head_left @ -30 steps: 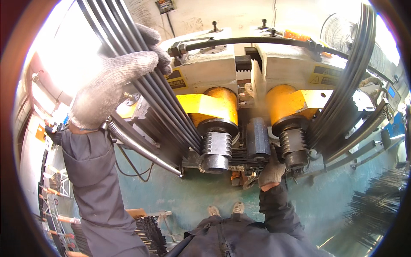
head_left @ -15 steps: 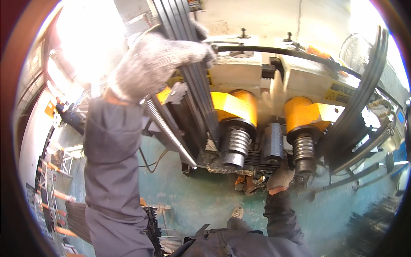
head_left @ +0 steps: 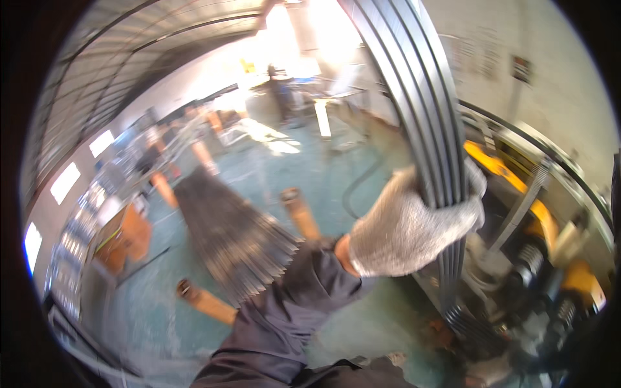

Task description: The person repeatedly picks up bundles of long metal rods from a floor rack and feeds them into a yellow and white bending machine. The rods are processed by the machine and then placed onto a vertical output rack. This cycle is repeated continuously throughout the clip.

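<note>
My left hand [head_left: 420, 223], in a pale knitted glove, is closed around a bundle of several long dark grey metal bars [head_left: 414, 84]. The bars stand tilted side by side, rising past the top edge, with their lower part running below the hand. At the lower right my right hand [head_left: 485, 370] is low beside the machine, close to the bars' lower ends; it is dim and smeared, and its fingers cannot be made out. Next to the bars is the machine [head_left: 540, 213], with yellow arms and coiled steel springs.
A wide stack of similar metal bars [head_left: 226, 226] lies to the left, among orange posts [head_left: 301, 213]. An orange-brown box [head_left: 126, 239] stands farther left. Green floor [head_left: 343, 171] stretches toward the bright far end, and a pale wall [head_left: 556, 84] rises behind the machine.
The view has swung left, bringing the bar stack into sight and the machine to the right edge. My left hand still grips the bars, which now stand beside the machine's left end.
</note>
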`<action>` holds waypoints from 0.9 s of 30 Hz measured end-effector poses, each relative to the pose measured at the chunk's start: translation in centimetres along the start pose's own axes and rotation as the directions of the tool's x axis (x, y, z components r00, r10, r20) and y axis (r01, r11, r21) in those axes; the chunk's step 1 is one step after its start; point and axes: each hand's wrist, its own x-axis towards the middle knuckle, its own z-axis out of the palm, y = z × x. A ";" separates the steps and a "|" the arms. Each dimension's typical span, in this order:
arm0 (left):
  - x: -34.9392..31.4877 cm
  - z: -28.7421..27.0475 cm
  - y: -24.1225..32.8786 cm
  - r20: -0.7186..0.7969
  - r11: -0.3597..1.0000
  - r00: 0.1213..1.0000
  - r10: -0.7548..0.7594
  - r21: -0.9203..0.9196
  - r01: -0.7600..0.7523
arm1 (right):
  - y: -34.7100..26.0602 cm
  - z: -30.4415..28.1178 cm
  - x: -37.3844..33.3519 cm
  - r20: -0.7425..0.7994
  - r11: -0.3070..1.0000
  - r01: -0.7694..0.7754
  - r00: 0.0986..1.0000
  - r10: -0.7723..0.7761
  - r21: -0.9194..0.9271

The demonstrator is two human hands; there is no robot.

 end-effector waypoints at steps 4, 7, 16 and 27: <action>-15.7 -3.9 6.3 -0.470 0.998 0.883 -0.006 -0.053 -0.022 | -1.8 4.6 -6.4 0.300 0.994 0.089 0.952 -0.064 -0.070; -25.6 -4.2 9.9 -0.702 0.989 0.701 0.123 0.149 -0.023 | -3.3 8.5 -10.6 0.511 0.982 0.181 0.849 -0.131 -0.049; -50.7 6.2 24.8 -0.914 0.886 -0.001 0.407 0.394 0.244 | -9.2 16.6 -26.8 0.914 0.962 -0.004 0.315 -0.256 0.271; -69.1 12.9 42.8 -0.724 0.801 -0.353 0.593 0.574 0.168 | -26.1 17.0 -55.0 0.949 0.950 -0.066 0.105 -0.298 0.306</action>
